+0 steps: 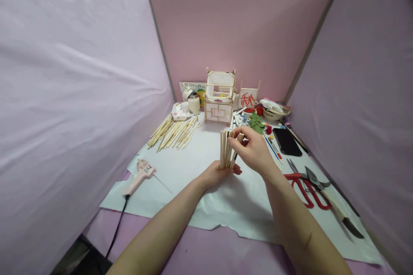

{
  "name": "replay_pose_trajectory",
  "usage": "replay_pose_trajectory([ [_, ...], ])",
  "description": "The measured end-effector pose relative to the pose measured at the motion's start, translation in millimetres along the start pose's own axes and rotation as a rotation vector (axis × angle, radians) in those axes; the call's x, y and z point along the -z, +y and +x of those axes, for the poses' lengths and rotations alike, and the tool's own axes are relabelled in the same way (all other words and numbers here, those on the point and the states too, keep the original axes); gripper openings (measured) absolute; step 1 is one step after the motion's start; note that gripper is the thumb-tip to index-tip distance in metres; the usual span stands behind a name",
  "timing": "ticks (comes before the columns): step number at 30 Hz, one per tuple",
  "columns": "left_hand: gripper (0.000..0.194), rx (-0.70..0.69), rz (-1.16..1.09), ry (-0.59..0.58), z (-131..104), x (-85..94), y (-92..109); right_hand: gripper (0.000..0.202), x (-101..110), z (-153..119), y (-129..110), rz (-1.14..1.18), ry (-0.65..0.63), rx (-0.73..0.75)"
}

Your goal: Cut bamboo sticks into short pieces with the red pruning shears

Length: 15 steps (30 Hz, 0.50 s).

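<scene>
Several thin wooden sticks [223, 150] stand upright in a small row above the white paper, a few with dark patches. My left hand [217, 172] is closed around their lower ends from below. At the upper ends, my right hand [250, 146] pinches some of the sticks between thumb and fingers, and a short group leans apart near its fingertips. Beyond the hands is a small house-like model [219, 113] built from sticks and white panels. To the left lies a loose spread of similar wooden sticks [176, 133].
A pink glue gun [140, 178] with a black cord lies at left. On the right are a black phone [287, 142], red-handled scissors [305, 184], pruning shears [329, 195] and brushes [272, 149]. A bowl [274, 114], a green leaf [256, 123] and a jar [194, 104] stand toward the back.
</scene>
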State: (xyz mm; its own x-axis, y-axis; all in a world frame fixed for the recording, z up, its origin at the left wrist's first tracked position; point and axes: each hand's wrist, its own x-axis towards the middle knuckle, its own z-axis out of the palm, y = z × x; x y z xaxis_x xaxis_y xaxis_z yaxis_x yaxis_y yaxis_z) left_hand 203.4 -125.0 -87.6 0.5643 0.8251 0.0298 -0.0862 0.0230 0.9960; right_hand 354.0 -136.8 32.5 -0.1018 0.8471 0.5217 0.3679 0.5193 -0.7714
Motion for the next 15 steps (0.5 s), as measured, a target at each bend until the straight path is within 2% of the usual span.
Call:
replay_pose_trajectory([
  [5, 0.035, 0.023, -0.004, 0.009, 1.0, -1.1, -0.6, 0.01, 0.7, 3.6, 0.7, 0.017, -0.083, 0.014],
  [8, 0.033, 0.018, 0.014, -0.001, 0.4, -1.1, 0.7, 0.011, 2.1, 5.2, 2.7, 0.05, -0.122, -0.043],
  [9, 0.033, 0.016, 0.02, -0.003, 0.0, -1.1, 1.3, 0.014, 2.3, 5.5, 3.6, 0.108, -0.152, -0.072],
  [12, 0.031, 0.02, 0.043, -0.011, -0.9, -0.8, 2.4, 0.043, 0.4, 5.2, 6.9, 0.409, -0.308, -0.132],
  [13, 0.031, 0.023, 0.052, -0.015, -1.0, -0.7, 2.3, 0.046, -1.2, 4.6, 8.3, 0.515, -0.361, -0.139],
  [15, 0.032, 0.022, 0.072, -0.026, -0.9, -0.9, 1.5, 0.04, -5.1, 3.0, 11.3, 0.671, -0.438, -0.15],
])
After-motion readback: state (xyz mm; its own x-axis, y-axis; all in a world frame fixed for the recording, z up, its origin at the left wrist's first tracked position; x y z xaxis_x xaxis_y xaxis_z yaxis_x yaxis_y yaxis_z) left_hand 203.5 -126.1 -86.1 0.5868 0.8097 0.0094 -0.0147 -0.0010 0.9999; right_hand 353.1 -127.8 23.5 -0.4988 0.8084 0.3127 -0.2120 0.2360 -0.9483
